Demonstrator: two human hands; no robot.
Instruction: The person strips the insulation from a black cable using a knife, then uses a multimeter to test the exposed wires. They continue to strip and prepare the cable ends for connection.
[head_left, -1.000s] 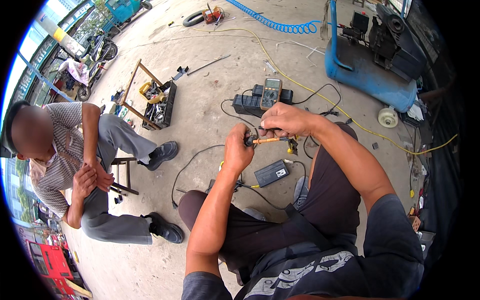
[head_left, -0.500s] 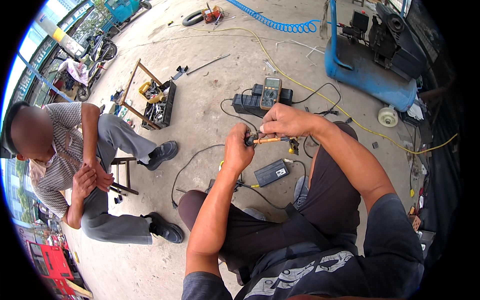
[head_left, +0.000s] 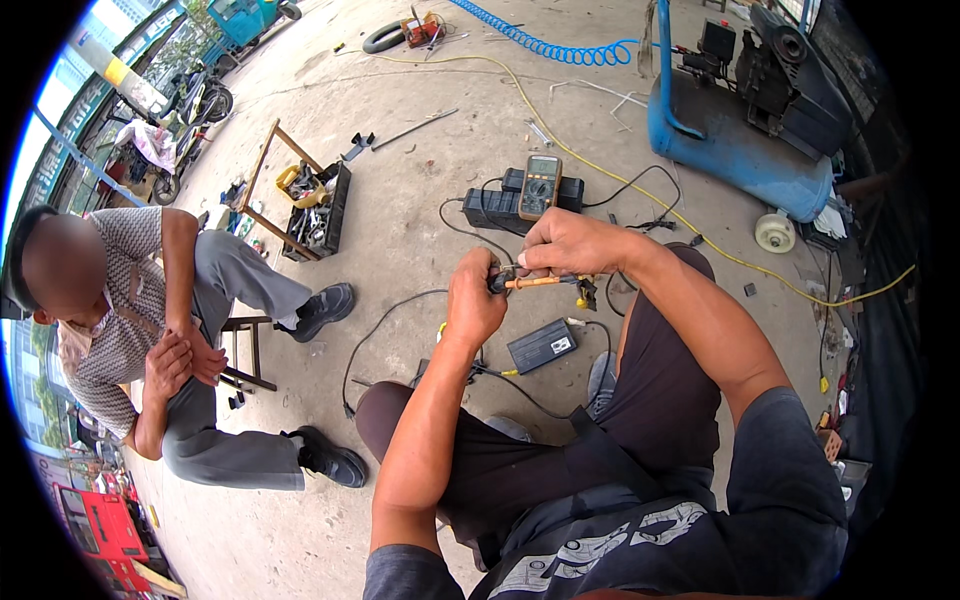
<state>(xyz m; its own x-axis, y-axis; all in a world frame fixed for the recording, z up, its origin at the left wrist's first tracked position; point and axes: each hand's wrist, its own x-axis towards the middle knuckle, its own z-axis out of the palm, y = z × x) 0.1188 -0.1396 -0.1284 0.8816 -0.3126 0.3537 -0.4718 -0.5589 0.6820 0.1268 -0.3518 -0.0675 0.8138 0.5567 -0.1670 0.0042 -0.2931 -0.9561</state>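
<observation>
My left hand (head_left: 476, 298) is closed around a small black plug-like connector (head_left: 497, 281), its far end hidden by the fingers. My right hand (head_left: 572, 243) meets it from the right, thumb and fingertips pinched at the connector's end; what they pinch is too small to make out. A thin orange rod-like handle (head_left: 536, 282) lies just under the right fingers, with dark and yellow parts (head_left: 584, 292) hanging at its right end. Beyond my hands, a multimeter (head_left: 541, 186) rests on black boxes (head_left: 488, 208). Below them on the ground lies a black charger-like box (head_left: 543, 346) with cables.
At left a person (head_left: 195, 330) sits on a stool, hands clasped. A black crate of tools (head_left: 325, 215) stands beyond them. A blue air compressor (head_left: 745, 150) is at the right. A yellow hose (head_left: 590, 155) and black cables (head_left: 385, 310) cross the concrete.
Almost nothing differs. Both hands stay together at the black connector, with only a slight shift of the view.
</observation>
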